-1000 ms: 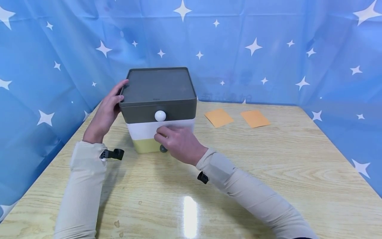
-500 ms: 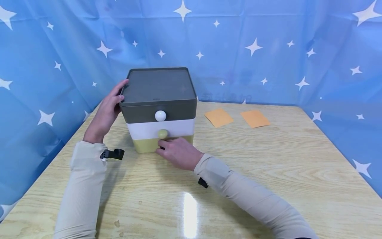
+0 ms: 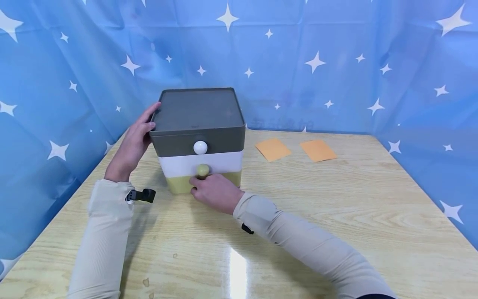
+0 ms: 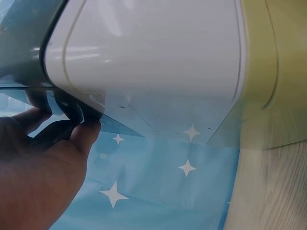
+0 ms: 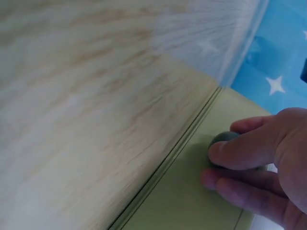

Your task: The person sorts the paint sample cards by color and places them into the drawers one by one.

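A three-drawer storage box stands on the table. Its top drawer is dark grey (image 3: 171, 143) with a white knob (image 3: 200, 147). The middle drawer is white (image 3: 179, 166) and has a green knob (image 3: 203, 170); the bottom one is yellow-green (image 3: 180, 185). All three fronts look flush. My left hand (image 3: 130, 145) rests against the box's upper left side, its thumb and a finger at the top rim. With thumb and fingers my right hand (image 3: 217, 193) pinches the bottom drawer's dark knob (image 5: 223, 138), which the hand hides in the head view.
Two orange paper squares, one nearer (image 3: 273, 149) and one farther right (image 3: 318, 150), lie on the wooden table (image 3: 358, 199). A blue star-patterned curtain (image 3: 280, 50) hangs behind and along both sides.
My right hand has moved down from in front of the white middle drawer to the bottom knob, uncovering the green knob. The left hand has stayed at the box's side.
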Demonstrator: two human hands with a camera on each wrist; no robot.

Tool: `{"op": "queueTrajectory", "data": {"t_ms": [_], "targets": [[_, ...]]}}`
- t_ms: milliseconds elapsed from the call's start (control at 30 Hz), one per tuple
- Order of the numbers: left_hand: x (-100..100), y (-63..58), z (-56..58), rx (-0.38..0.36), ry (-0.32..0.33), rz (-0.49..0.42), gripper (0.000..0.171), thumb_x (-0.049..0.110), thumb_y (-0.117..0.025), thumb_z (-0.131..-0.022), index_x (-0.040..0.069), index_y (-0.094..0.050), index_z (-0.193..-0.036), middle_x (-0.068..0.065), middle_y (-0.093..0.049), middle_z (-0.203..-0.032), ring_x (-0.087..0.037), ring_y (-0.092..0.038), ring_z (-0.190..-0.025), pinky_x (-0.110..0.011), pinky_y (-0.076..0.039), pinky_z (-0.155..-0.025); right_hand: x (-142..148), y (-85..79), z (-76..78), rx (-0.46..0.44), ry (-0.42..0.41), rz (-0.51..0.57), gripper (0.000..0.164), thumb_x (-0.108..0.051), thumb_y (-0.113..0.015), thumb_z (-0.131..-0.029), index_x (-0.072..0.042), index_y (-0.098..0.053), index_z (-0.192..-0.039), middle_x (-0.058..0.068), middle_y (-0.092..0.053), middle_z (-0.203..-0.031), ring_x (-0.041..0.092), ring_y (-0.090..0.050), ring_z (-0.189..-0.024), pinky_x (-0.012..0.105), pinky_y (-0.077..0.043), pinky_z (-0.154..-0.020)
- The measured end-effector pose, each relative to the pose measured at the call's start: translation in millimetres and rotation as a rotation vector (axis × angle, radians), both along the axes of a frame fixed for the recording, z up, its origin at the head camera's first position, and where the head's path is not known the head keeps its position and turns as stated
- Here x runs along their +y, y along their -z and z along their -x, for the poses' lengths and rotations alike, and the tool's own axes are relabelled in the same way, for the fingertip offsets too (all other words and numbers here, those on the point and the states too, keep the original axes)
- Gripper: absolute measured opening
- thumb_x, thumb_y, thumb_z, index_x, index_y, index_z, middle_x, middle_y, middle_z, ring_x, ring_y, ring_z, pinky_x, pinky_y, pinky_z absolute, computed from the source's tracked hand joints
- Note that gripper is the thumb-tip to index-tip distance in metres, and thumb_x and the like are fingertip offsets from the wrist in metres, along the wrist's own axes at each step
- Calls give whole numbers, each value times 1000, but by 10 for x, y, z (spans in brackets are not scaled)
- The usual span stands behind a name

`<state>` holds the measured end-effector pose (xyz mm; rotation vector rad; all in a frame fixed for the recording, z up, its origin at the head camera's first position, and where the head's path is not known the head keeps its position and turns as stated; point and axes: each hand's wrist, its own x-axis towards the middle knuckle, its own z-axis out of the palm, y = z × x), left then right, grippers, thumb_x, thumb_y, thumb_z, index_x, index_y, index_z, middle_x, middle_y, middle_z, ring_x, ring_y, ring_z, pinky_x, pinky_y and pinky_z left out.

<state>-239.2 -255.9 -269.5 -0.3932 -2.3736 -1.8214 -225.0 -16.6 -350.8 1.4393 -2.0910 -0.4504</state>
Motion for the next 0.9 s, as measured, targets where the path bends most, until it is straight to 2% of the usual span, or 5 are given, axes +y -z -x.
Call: {"op": "queueTrajectory", "data": {"t_ms": [167,367,600,767,900], "targets": [[-3,20,4,0,2,-5,56,29,-24,-106,32,-18,-162,4,0,-171,-30,-6,-157,-58,-8,-126,-6,15,-26,1,12,-8,28,-1,-62,-90,-25,-74,-84,-7,-62,-92,5,-53,-55,21,-50,-54],[-8,16,12,-2,-7,-5,56,29,-25,-106,32,-20,-161,4,-2,-171,-29,-8,-157,-57,-9,-127,35,-31,-133,-62,7,-26,32,4,-58,-88,-23,-73,-83,-7,-61,-94,7,-30,-47,19,-35,-44],[-8,4,12,5,3,-25,56,27,-24,-105,29,-20,-162,2,-1,-171,-31,-8,-156,-58,-9,-126,92,-99,-333,-74,-21,-106,25,-3,-65,-90,-25,-75,-86,-10,-61,-93,6,-34,-46,17,-29,-43],[-1,4,15,1,0,-25,56,27,-25,-105,30,-21,-161,2,-1,-171,-31,-8,-157,-57,-9,-126,141,-112,-463,-82,-56,-163,23,-5,-67,-88,-27,-73,-84,-12,-61,-96,6,-26,-48,17,-23,-44],[4,8,11,1,-4,-24,57,27,-25,-105,30,-21,-161,2,-2,-171,-30,-9,-157,-56,-9,-127,176,-101,-551,-42,-94,-161,25,-4,-65,-87,-28,-70,-79,-13,-59,-91,7,-20,-48,18,-21,-44]]}}
